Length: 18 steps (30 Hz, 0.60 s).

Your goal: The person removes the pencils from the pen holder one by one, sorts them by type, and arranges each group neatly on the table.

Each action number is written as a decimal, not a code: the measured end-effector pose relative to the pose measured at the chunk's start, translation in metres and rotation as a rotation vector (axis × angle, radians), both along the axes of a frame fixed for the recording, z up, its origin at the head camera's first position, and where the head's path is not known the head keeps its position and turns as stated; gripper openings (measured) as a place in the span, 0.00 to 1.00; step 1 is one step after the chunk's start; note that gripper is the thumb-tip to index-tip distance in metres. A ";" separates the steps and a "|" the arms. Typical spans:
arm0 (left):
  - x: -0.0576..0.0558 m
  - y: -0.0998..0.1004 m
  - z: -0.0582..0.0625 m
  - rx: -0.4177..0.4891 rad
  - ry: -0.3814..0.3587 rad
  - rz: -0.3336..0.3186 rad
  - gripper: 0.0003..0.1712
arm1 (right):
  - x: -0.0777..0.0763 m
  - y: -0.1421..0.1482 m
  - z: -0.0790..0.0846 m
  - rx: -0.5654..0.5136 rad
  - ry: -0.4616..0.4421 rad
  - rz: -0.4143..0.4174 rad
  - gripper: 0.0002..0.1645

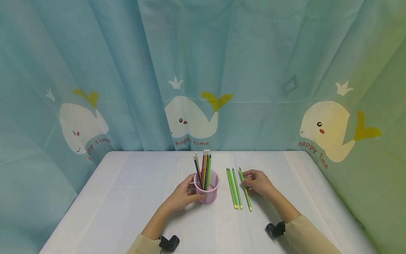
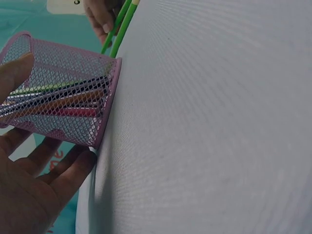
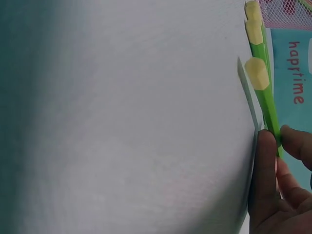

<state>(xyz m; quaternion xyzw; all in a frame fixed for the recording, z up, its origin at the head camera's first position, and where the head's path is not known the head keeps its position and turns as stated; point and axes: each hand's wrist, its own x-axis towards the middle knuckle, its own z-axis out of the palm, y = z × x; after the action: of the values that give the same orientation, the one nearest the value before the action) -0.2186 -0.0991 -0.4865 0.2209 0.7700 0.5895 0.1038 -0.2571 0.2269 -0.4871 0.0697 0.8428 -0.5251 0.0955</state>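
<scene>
A pink mesh pencil cup [image 1: 209, 197] stands upright on the table, holding several pencils, a green one [image 1: 208, 173] among them. My left hand [image 1: 179, 197] grips the cup from its left side, thumb in front and fingers round the back. To the right, my right hand [image 1: 258, 182] pinches a green pencil [image 3: 267, 100] between thumb and fingers. That pencil's pale yellow end is nearest me and appears slightly above the table in the right wrist view. Three more green pencils [image 1: 231, 188] lie side by side between the cup and the right hand, sharpened tips pointing away.
The white tabletop [image 1: 133, 197] runs back to a blue-green curtain [image 1: 253, 53] printed with whales. Each wrist wears a black device [image 1: 169, 243] near its beige sleeve [image 1: 307, 234].
</scene>
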 end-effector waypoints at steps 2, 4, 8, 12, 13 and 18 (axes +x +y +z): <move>0.000 0.000 0.000 0.006 0.000 -0.002 0.45 | 0.000 0.000 0.000 0.000 -0.006 -0.006 0.25; 0.000 0.000 0.000 0.008 0.002 -0.002 0.44 | 0.000 0.001 0.000 0.000 -0.006 -0.011 0.25; 0.000 0.000 0.000 0.010 -0.001 0.001 0.44 | 0.000 0.001 -0.001 -0.012 -0.006 -0.022 0.25; 0.000 0.000 0.000 0.005 -0.002 0.003 0.44 | 0.001 0.002 0.000 -0.021 -0.004 -0.020 0.25; 0.000 0.000 0.000 0.006 -0.002 0.002 0.45 | 0.001 0.002 0.000 -0.025 -0.004 -0.020 0.25; 0.001 0.000 0.001 0.007 -0.003 -0.003 0.45 | 0.003 0.004 0.002 -0.054 0.004 -0.014 0.25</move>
<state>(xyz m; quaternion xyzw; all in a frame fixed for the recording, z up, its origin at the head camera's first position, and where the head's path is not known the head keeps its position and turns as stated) -0.2180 -0.0991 -0.4858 0.2213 0.7676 0.5922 0.1052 -0.2540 0.2312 -0.4852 0.0722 0.8280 -0.5484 0.0920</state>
